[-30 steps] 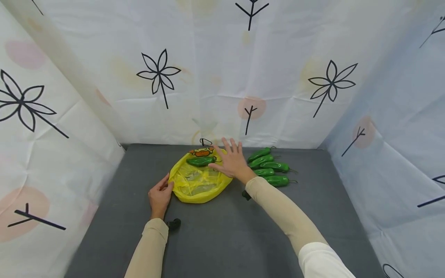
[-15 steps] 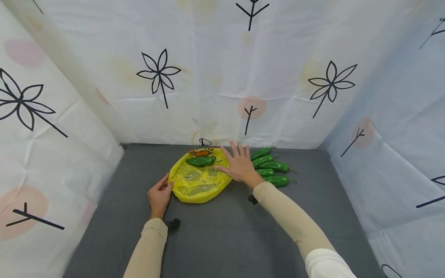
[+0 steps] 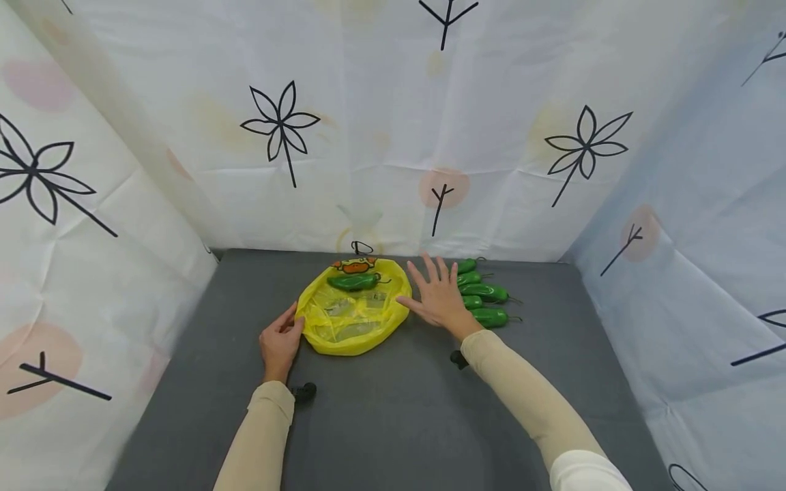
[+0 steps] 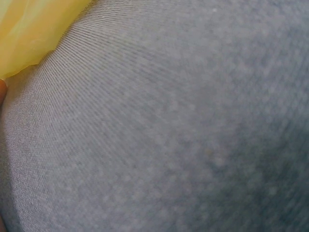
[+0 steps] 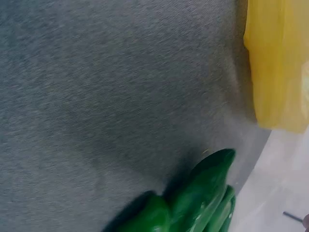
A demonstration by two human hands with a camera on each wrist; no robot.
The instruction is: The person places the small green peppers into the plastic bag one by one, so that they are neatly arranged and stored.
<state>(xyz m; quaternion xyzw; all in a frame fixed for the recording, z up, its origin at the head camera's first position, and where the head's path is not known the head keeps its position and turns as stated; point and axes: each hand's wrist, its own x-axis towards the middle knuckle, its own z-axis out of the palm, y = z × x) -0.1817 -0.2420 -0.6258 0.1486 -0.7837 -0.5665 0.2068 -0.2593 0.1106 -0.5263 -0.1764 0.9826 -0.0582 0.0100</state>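
Nearest on the grey worktop (image 3: pixel 387 423), here's the left hand (image 3: pixel 281 341), fingers bent, pinching the left edge of a yellow plastic bag (image 3: pixel 350 349). Across from it, the right hand (image 3: pixel 439 300) holds nothing, fingers spread wide by the opposite rim. A light pinch should suit best (thin plastic folds easily). One green chili pepper (image 3: pixel 354 282) lies in the bag's far part, just short of an orange print (image 3: pixel 354 266), no lettering legible; five loose peppers (image 3: pixel 488 293) lie rightward.

Near the centre of the frame, the bag (image 3: pixel 344 346) lies on the table (image 3: pixel 381 423), with one pepper (image 3: pixel 354 282) in its upper part. Left is the left hand (image 3: pixel 280 346); right, the right hand (image 3: pixel 437 300), then other peppers (image 3: pixel 488 293). Behind is a curtain (image 3: pixel 381 102).
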